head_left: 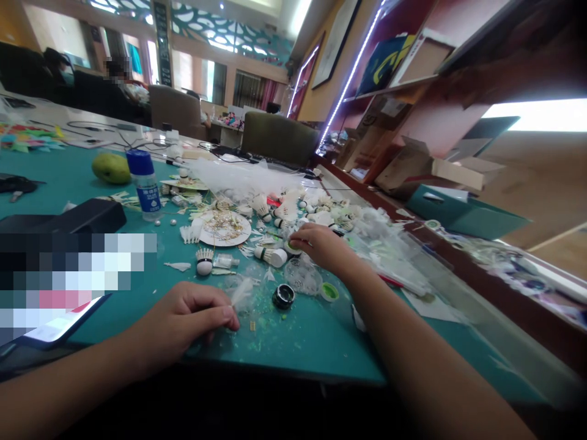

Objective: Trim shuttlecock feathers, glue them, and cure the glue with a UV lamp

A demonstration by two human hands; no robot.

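Observation:
My left hand [197, 318] is closed near the table's front edge, thumb and fingertips pressed together on a wispy white feather [243, 294]. Farther forward, my right hand [318, 244] reaches down with its fingers bent together at a small round pot [292, 247]; what the fingertips grip is hidden. Between the hands stands a small black round jar [284, 297]. Beside it are a clear dish [303, 278] of small bits and a green-filled lid [329, 292]. One shuttlecock [204, 261] stands cork down, and another shuttlecock [270, 255] lies on its side.
A white paper plate [243, 237] holds tangled gold wire and beads. Behind it are a blue-capped bottle [145, 186] and a green mango [110, 168]. A lit phone [64, 318] is at left. Shuttlecocks and clear plastic [389, 263] crowd the right. Chairs and people are beyond.

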